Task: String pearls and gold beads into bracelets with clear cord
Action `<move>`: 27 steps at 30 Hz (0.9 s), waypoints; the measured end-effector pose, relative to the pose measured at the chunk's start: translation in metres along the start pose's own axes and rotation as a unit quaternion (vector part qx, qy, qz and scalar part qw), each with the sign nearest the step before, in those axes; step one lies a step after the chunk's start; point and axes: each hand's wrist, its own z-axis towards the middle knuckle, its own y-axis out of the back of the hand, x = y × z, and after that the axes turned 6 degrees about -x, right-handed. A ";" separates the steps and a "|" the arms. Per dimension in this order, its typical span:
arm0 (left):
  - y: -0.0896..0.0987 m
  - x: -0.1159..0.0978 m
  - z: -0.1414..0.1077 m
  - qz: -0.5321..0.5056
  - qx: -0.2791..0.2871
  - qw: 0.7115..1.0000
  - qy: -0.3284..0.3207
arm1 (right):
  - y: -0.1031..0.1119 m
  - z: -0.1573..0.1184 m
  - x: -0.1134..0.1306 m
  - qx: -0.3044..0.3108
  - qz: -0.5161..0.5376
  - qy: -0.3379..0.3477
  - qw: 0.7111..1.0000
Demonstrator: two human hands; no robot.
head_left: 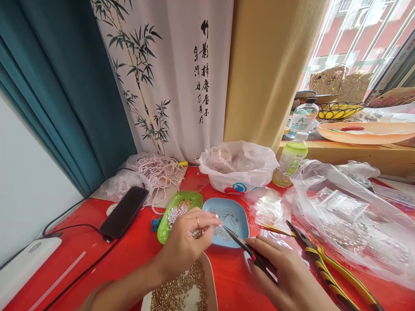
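Clock positions were read from the blue dish (241, 211). Nearest, at seven o'clock, lay a tray (193, 294) of gold-coloured beads. At four o'clock, the right hand (285, 272) grasped slender pliers (241, 242), tips directed toward ten o'clock over the dish. At eight o'clock, the left hand (191, 235) was curled, fingertips near those tips; whether it gripped anything could not be told. The dish contained small metal pins (233, 222). A green dish (197, 199) stood at nine o'clock; farther, at twelve, a bag-lined bowl (223, 177).
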 end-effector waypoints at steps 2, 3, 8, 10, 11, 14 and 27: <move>0.000 -0.002 0.000 -0.007 0.010 1.000 0.021 | -0.001 -0.001 -0.002 -0.003 -0.003 0.004 1.000; -0.001 -0.002 0.000 -0.013 0.012 0.999 0.035 | -0.001 -0.001 -0.003 -0.002 -0.005 0.005 1.000; -0.002 0.002 0.000 -0.054 0.003 0.998 0.042 | -0.003 -0.003 -0.010 0.003 -0.013 0.023 1.000; -0.003 0.004 0.000 -0.068 -0.001 0.997 0.038 | -0.002 -0.003 -0.010 -0.001 -0.013 0.031 0.999; -0.003 0.004 0.000 -0.070 -0.004 0.997 0.034 | -0.001 -0.003 -0.009 -0.003 -0.011 0.032 0.999; -0.002 0.004 -0.001 -0.069 -0.010 0.998 0.011 | 0.003 -0.001 -0.005 0.002 0.004 0.025 1.000; 0.000 0.002 0.000 -0.094 0.001 0.995 -0.036 | 0.006 -0.001 0.000 -0.005 0.048 0.007 0.999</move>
